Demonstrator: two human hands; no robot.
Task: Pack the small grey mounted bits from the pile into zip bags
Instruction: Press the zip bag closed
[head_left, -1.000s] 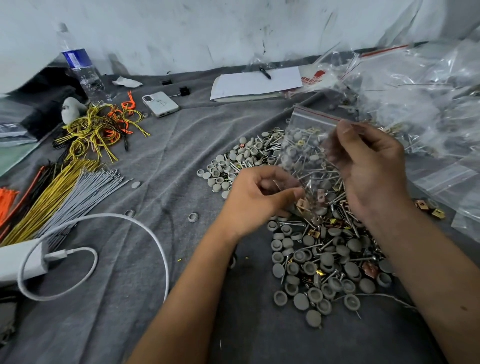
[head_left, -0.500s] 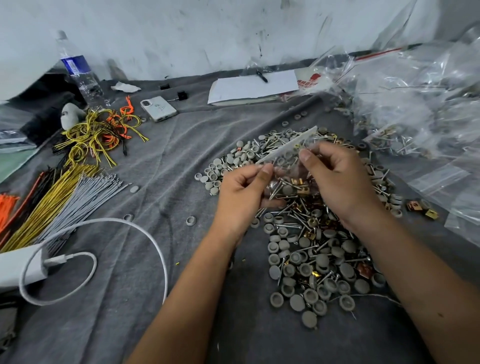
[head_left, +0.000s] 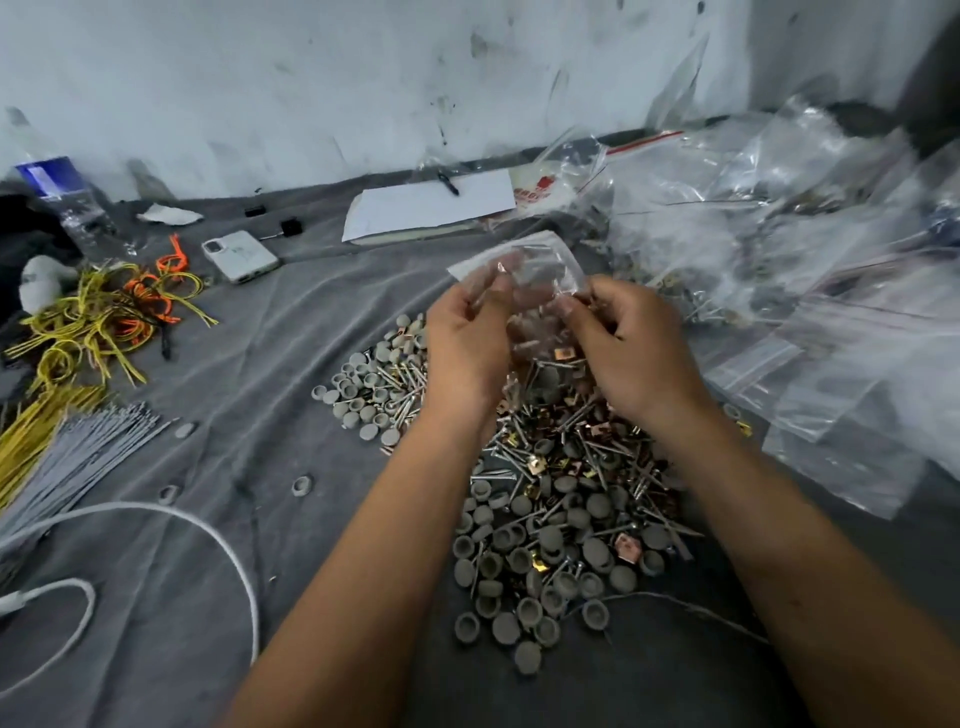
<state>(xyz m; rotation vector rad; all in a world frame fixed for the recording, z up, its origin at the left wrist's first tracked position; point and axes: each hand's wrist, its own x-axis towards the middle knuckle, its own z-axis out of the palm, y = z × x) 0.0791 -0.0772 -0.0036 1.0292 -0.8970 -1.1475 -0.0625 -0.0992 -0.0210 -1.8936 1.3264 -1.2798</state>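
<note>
Head view: nearest the person, the pile of grey mounted bits (head_left: 545, 545) lies on the grey cloth (head_left: 218, 519) toward the near edge of the surface, domed heads and thin metal shanks tangled with small copper-coloured clips. Just beyond and above it, both hands hold a small clear zip bag (head_left: 524, 280). The left hand (head_left: 465, 343) has its fingers curled, pinching the bag's left side; the right hand (head_left: 626, 343) pinches the right side near the mouth. The bag is blurred, though some bits seem to be inside it. Judging by the film, the bag is thin, limp and slippery, so it is best held by the stiffer zip strip at the top. The bits look small and light, yet their shanks could snag or pierce the plastic; picking them by the head seems safest. Farther on, toward the far right corner, more clear bags (head_left: 779, 249) lie heaped.
</note>
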